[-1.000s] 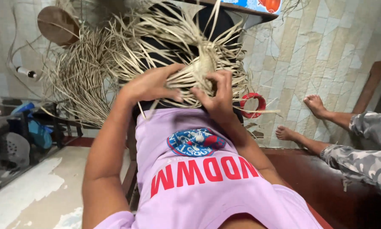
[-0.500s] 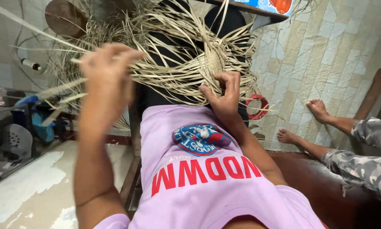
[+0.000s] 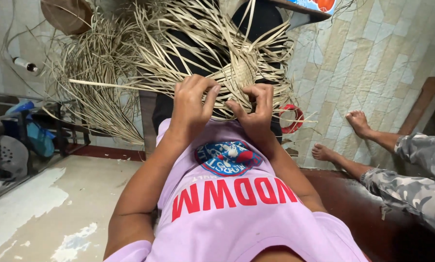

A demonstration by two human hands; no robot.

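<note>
Left hand (image 3: 190, 109), raised with a strand half a second ago, is back beside right hand (image 3: 253, 114), both fingers clamped on woven straw piece (image 3: 237, 73).

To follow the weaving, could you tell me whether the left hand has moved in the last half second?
Yes: the left hand came back right and down onto the woven straw piece.

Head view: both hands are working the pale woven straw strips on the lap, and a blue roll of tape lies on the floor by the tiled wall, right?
Not quite: the head view shows the roll of tape is red, not blue. The rest holds.
</note>
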